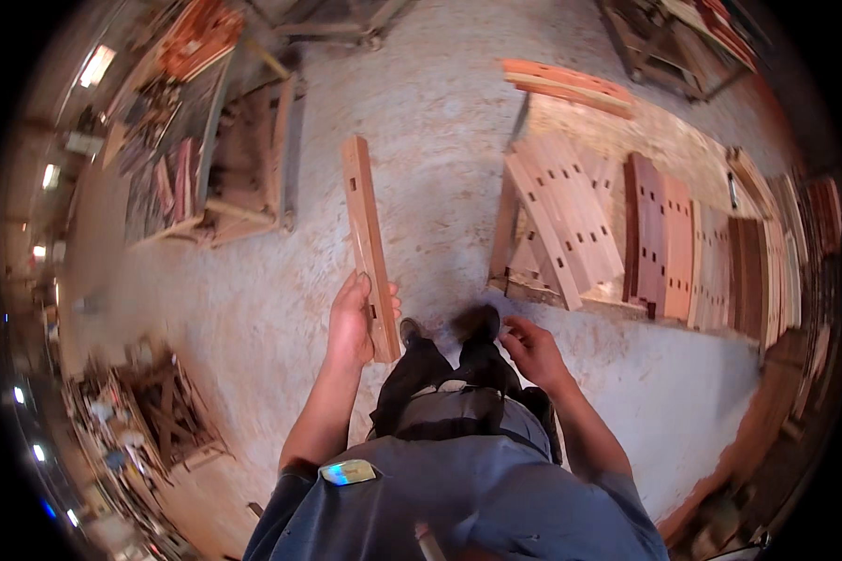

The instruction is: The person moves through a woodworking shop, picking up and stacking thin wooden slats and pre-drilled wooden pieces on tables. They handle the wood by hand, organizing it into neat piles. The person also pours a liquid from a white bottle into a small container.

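Wooden slat (369, 245) — left hand (352, 323)

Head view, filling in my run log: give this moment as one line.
left hand: grip on slotted wooden board, held out ahead | right hand: empty, fingers loose | ahead: slotted boards laid on floor

My left hand (351, 323) hides the lower edge of the long reddish-brown mortised wooden rail (369, 245). Cluttered wooden racks (154, 411) at lower left are too blurred to identify. My torso is cut off by the bottom edge.
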### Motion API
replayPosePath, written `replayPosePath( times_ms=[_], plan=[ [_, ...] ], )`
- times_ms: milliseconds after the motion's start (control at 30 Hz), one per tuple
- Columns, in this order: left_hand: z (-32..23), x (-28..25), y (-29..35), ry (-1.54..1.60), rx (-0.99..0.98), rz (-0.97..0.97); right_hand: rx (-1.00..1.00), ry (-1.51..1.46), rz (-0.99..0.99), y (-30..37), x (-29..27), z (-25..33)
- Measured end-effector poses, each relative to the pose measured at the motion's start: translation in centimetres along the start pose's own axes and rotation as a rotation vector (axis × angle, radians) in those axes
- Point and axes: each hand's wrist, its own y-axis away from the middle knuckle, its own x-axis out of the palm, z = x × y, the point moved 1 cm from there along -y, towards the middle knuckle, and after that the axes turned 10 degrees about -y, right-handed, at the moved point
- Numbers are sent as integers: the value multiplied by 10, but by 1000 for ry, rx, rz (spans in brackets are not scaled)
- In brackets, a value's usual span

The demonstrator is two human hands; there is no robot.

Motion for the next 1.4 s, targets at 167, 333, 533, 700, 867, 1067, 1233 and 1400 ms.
replayPosePath(
  times_ms=[167, 333, 533, 700, 867, 1067, 1233, 1400],
  plan=[
    [-5, -32, 14, 336, -30, 155, 14, 103, 54, -18, 8, 1],
    [-9, -79, 3, 572, 15, 256, -32, 102, 48, -34, 32, 12],
    [-22, -154, -12, 619, -11, 184, 60, 149, 43, -51, 94, 27],
    [-40, -228, -29, 291, -65, -25, 194, 46, 0, -67, 172, 53],
    [-42, -311, -37, -249, 24, -282, 157, 98, 63, -102, 238, 71],
    [-19, -394, -35, -444, 35, -401, 73, 328, 178, -153, 292, 107],
    [-13, -427, -42, -295, -54, -468, 124, 413, 272, -213, 336, 124],
    [-49, -463, -66, -282, -36, -643, -48, 466, 409, -297, 391, 136]
  ],
)
